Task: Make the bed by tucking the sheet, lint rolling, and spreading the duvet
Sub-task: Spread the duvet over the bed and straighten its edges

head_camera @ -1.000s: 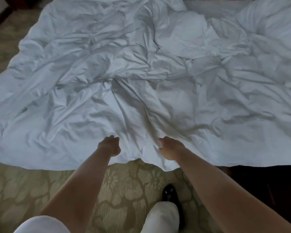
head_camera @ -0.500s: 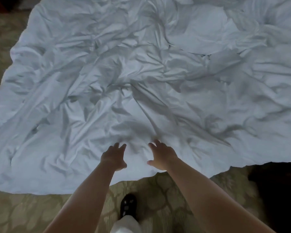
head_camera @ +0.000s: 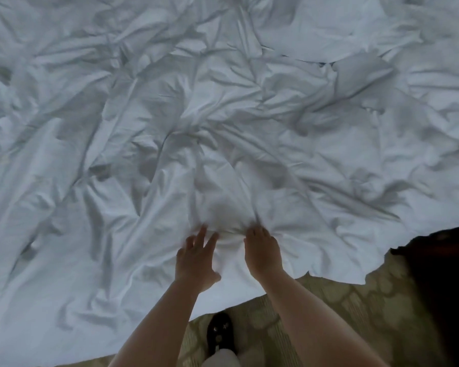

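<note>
Two hands [head_camera: 196,260] [head_camera: 263,254] on unlabelled duvet [head_camera: 170,115]

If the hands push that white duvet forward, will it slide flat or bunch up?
The duvet will probably bunch: it is deeply creased, and folds gather at the left hand and right hand. It looks soft, floppy, likely light; its near edge droops over the carpet.

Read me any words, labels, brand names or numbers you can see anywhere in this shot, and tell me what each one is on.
None: no readable text appears in the head view.
The white duvet is plain, with no tag or print showing.
The patterned carpet has only a decorative design.
The black shoe has small pale marks, too small and blurred to read as letters.
The left hand and right hand carry nothing written.
</note>
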The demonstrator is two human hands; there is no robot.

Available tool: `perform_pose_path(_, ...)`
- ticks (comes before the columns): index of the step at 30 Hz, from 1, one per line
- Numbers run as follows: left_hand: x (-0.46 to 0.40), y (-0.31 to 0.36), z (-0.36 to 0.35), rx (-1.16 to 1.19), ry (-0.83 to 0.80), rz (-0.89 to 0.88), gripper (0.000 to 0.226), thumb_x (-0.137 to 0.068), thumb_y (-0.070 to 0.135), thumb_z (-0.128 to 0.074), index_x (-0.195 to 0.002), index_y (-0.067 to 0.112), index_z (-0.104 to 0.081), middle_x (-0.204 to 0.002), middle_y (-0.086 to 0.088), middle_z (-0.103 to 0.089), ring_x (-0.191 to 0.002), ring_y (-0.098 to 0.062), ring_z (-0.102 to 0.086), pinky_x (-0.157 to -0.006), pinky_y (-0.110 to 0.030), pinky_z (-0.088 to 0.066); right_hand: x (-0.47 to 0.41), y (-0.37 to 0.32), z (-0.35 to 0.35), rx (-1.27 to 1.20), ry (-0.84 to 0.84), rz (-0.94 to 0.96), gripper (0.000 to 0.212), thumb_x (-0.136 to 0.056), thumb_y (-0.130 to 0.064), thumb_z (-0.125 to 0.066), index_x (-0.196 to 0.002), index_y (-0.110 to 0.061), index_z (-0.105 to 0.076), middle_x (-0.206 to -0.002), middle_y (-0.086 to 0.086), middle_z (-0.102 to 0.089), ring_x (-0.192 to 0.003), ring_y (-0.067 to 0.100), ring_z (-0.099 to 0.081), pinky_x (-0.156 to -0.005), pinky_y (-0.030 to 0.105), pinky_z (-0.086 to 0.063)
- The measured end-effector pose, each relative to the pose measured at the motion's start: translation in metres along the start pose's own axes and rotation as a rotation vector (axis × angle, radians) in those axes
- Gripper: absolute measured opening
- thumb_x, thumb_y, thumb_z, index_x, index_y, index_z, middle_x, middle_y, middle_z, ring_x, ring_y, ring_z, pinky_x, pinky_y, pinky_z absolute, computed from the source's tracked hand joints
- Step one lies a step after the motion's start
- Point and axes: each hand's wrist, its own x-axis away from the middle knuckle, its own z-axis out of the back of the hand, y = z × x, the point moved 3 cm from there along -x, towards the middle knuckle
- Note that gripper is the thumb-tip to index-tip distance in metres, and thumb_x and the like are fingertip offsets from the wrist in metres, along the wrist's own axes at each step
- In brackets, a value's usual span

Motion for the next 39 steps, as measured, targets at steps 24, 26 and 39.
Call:
perform_pose_path(24,0.108,0.014,0.044,-0.227,0.087,-0.171,0.044,-0.088,0.013,-0.049,-0.129,0.028,-0.053,-0.128,0.0,-0.057,-0.122,-0.021,-0.052,-0.099,-0.029,-0.043,0.111,-0.008,0.071,-0.231,-0.003,0.033,0.045,-0.1,-0.048,-0.032,-0.119,-0.01,-0.048,-0.11,0.014,-0.064,-0.103,0.033,-0.06,-0.081,0.036,-0.043)
perform_pose_path(26,0.115,-0.005,0.021,-0.259,-0.062,-0.123,0.054,-0.088,0.007,-0.046,-0.137,0.029,-0.044,-0.138,0.002,-0.049,-0.128,-0.019,-0.045,-0.102,-0.031,-0.04,0.116,-0.011,0.048,-0.121,-0.251,0.021,0.045,-0.099,-0.045,-0.036,-0.13,-0.014,-0.046,-0.126,0.012,-0.056,-0.117,0.03,-0.052,-0.094,0.037,-0.039)
perform_pose_path(39,0.157,-0.13,0.0,-0.346,-0.112,0.123,0.068,-0.092,0.018,-0.048,-0.151,0.028,-0.016,-0.16,-0.001,-0.004,-0.145,-0.021,-0.013,-0.113,-0.042,-0.025,0.142,-0.094,0.011,-0.095,-0.404,0.132,0.038,-0.1,-0.022,-0.038,-0.136,-0.012,-0.042,-0.129,0.009,-0.049,-0.113,0.027,-0.052,-0.089,0.034,-0.044)
